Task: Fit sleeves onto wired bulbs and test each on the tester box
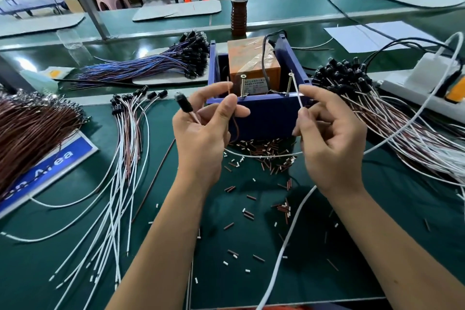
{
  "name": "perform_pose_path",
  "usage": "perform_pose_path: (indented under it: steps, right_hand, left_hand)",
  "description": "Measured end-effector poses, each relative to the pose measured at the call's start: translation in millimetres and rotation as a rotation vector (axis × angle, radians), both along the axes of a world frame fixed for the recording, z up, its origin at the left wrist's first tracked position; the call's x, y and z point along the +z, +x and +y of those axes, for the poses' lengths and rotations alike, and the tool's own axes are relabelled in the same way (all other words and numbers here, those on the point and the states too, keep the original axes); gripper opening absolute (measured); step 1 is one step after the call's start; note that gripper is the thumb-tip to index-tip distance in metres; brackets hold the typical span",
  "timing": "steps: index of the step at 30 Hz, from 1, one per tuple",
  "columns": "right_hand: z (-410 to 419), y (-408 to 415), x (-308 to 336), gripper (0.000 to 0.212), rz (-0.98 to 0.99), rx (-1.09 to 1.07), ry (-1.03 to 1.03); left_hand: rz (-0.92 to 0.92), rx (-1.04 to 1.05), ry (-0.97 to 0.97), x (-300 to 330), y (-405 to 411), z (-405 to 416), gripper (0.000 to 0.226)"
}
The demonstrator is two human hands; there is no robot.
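Observation:
My left hand (206, 128) holds a wired bulb in a black sleeve (183, 103) and pinches its brown wire (229, 88) upright near the left screw (243, 85) of the blue tester box (266, 113). My right hand (329, 138) pinches the white wire (299, 98), whose tip points up toward the right screw (289, 83). Whether either wire end touches its screw I cannot tell. The white wire loops below both hands across the green mat.
Several sleeved bulbs with white and brown wires (130, 133) lie at left; a big pile (377, 103) lies at right. Blue-wired bulbs (161, 63) sit behind. Cut sleeve bits (264, 153) litter the mat. A bottle (239, 0) and a power strip (427, 83) stand beyond.

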State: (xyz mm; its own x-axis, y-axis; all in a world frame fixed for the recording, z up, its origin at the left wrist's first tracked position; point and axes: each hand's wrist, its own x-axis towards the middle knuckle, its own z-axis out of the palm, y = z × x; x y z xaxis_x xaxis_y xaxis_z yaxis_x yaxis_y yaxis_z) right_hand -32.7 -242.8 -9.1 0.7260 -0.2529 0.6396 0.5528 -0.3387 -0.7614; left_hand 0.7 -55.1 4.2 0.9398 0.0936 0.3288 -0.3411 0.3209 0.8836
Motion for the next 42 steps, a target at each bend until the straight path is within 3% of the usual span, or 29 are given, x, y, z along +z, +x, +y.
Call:
perform_pose_path:
  steps: [7, 11, 21, 34, 42]
  right_hand:
    - [6.8, -2.1, -7.2, 0.031, -0.082, -0.203, -0.062]
    - [9.2, -1.8, -6.9, 0.033, -0.028, -0.185, -0.114]
    - [10.9, -3.5, -4.3, 0.034, 0.069, -0.122, 0.017]
    - [10.4, -1.9, -2.1, 0.023, 0.082, -0.122, 0.022]
    - [9.1, 1.6, -4.6, 0.027, 0.097, -0.118, 0.010]
  left_hand:
    - [-0.064, 0.312, 0.120, -3.1, -0.2, -11.1, 0.014]
    - [-0.063, 0.387, 0.184, -5.6, 0.3, -14.0, 0.016]
    - [-0.074, 0.372, 0.277, -4.7, -7.5, -19.8, 0.011]
    - [-0.056, 0.366, 0.264, -2.4, -8.3, -22.2, 0.008]
    - [-0.050, 0.355, 0.258, -2.5, -8.2, -23.3, 0.009]
